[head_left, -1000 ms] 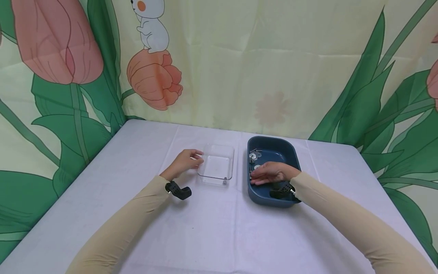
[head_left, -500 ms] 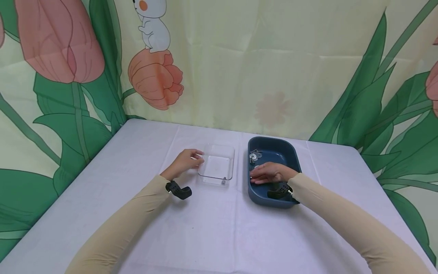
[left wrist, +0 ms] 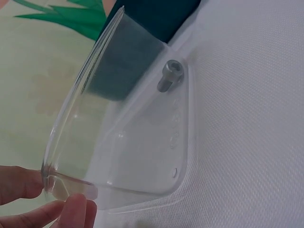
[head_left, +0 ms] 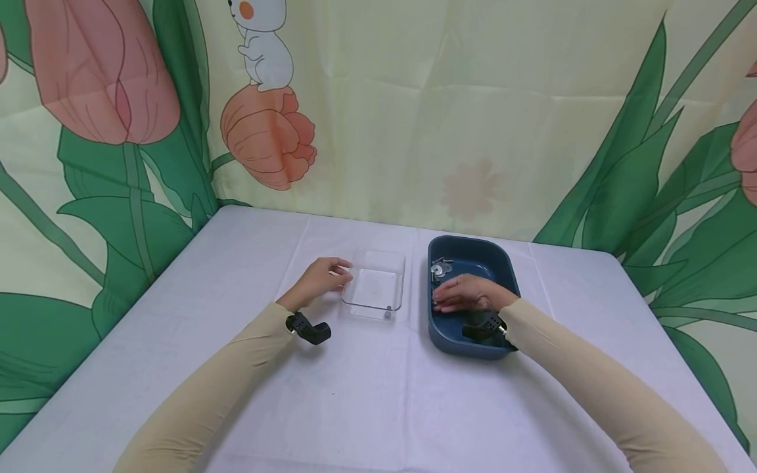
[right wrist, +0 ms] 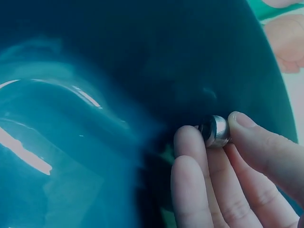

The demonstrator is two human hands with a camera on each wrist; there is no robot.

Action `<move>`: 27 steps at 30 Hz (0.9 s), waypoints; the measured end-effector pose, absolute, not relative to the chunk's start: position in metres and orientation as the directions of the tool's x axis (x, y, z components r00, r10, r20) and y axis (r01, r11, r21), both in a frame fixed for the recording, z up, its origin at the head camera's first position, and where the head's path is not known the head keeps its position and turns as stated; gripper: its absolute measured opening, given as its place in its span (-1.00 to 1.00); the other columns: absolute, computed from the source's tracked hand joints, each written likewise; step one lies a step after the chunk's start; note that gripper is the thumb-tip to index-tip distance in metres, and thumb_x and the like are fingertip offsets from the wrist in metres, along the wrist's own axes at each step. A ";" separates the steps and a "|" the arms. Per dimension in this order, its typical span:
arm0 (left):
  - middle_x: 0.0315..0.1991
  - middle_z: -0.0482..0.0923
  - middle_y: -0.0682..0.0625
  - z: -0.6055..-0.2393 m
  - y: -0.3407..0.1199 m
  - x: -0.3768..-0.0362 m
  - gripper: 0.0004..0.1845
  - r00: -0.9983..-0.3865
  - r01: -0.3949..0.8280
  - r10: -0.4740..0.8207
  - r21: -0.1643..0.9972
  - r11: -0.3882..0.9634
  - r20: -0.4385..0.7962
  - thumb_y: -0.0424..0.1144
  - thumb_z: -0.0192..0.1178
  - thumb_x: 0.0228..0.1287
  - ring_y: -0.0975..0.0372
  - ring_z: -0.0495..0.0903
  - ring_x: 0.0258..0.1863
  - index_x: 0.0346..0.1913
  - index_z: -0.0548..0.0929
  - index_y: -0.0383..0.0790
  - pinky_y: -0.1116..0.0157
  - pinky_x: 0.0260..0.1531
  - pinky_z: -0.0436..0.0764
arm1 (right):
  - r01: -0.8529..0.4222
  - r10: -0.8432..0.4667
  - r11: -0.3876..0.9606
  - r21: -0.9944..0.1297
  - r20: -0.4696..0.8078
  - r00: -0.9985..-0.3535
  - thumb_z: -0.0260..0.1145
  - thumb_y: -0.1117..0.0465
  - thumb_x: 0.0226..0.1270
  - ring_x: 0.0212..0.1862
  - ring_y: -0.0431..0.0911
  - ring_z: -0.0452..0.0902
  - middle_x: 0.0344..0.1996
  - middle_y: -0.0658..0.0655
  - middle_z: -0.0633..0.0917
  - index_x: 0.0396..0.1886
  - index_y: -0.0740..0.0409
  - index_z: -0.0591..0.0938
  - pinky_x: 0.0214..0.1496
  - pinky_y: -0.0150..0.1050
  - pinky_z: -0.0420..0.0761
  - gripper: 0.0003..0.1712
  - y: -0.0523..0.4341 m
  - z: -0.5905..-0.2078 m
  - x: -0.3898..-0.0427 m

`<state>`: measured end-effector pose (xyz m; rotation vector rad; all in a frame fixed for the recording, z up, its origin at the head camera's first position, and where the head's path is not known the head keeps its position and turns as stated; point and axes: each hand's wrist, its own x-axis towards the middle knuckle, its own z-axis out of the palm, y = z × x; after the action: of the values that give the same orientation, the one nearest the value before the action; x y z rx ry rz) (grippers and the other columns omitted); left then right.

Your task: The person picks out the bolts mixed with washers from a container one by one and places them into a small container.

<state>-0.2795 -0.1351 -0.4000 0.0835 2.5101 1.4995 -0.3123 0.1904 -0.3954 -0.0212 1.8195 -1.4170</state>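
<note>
Behind both hands we see a flower-printed cloth (head_left: 378,131), and beneath them a white-covered surface (head_left: 331,407). The deep blue bin (head_left: 473,350) surrounds the right hand (head_left: 467,293), which reaches inside it. Between the two hands, just beside the left hand (head_left: 319,281), we find the clear box (head_left: 375,282); the left hand grips its rim with thumb and fingers. Just beyond the right hand's fingertips, we make out loose metal pieces (head_left: 440,268) in the bin. Inside the box, across from the left hand, is a socket-head bolt (left wrist: 172,73). Our right hand pinches a ridged metal piece (right wrist: 217,131) between thumb and fingertips.
</note>
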 end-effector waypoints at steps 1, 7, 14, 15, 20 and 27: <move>-0.01 0.52 -0.27 -0.400 -0.135 -0.280 -0.57 -0.975 -0.062 0.159 0.875 0.479 -0.156 -0.32 0.17 0.26 0.07 0.60 -0.11 0.18 0.47 -0.37 0.30 -0.14 0.66 | 0.429 -0.472 0.366 -0.826 -0.562 -0.680 0.16 0.35 0.34 -0.28 -0.17 0.69 -0.42 0.00 0.74 -0.43 0.03 0.72 -0.13 -0.33 0.68 -0.74 0.191 -0.395 -0.313; 0.00 0.52 -0.26 -0.402 -0.136 -0.282 -0.57 -0.975 -0.059 0.160 0.869 0.492 -0.157 -0.31 0.17 0.27 0.08 0.60 -0.12 0.19 0.47 -0.36 0.30 -0.15 0.66 | 0.333 -0.481 0.377 -0.865 -0.489 -0.728 0.22 0.33 0.30 -0.25 -0.15 0.70 -0.38 0.00 0.75 -0.22 0.17 0.72 -0.09 -0.27 0.68 -0.83 0.193 -0.391 -0.313; -0.01 0.52 -0.25 -0.402 -0.136 -0.281 -0.56 -0.973 -0.057 0.167 0.871 0.489 -0.157 -0.31 0.17 0.27 0.09 0.60 -0.13 0.19 0.47 -0.36 0.30 -0.15 0.66 | 0.258 -0.497 0.382 -0.887 -0.433 -0.752 0.24 0.32 0.28 -0.24 -0.14 0.70 -0.35 0.01 0.75 -0.06 0.30 0.66 -0.09 -0.26 0.67 -0.74 0.197 -0.385 -0.314; -0.01 0.52 -0.25 -0.402 -0.136 -0.281 -0.56 -0.973 -0.057 0.168 0.871 0.489 -0.158 -0.31 0.17 0.27 0.09 0.60 -0.13 0.19 0.47 -0.36 0.30 -0.15 0.66 | 0.247 -0.500 0.380 -0.891 -0.422 -0.756 0.24 0.32 0.28 -0.23 -0.14 0.70 -0.35 0.01 0.75 -0.05 0.32 0.65 -0.09 -0.25 0.68 -0.73 0.198 -0.384 -0.314; 0.01 0.52 -0.26 -0.401 -0.136 -0.280 -0.56 -0.973 -0.060 0.166 0.868 0.494 -0.162 -0.30 0.16 0.27 0.08 0.61 -0.12 0.20 0.46 -0.35 0.29 -0.14 0.66 | 0.171 -0.510 0.383 -0.908 -0.362 -0.780 0.26 0.28 0.28 -0.19 -0.13 0.70 -0.29 0.03 0.76 0.05 0.48 0.54 -0.03 -0.20 0.66 -0.59 0.203 -0.376 -0.314; 0.01 0.52 -0.27 -0.400 -0.137 -0.280 -0.55 -0.974 -0.046 0.170 0.865 0.500 -0.150 -0.29 0.15 0.28 0.06 0.61 -0.11 0.20 0.45 -0.36 0.28 -0.13 0.66 | 0.116 -0.511 0.382 -0.917 -0.314 -0.800 0.25 0.26 0.30 -0.15 -0.13 0.70 -0.29 -0.04 0.76 0.05 0.46 0.55 0.08 -0.11 0.59 -0.59 0.211 -0.362 -0.315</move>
<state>-0.2797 -0.1366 -0.4002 0.1061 2.5272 1.4673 -0.3150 0.2113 -0.3622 -0.3386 2.0791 -1.4439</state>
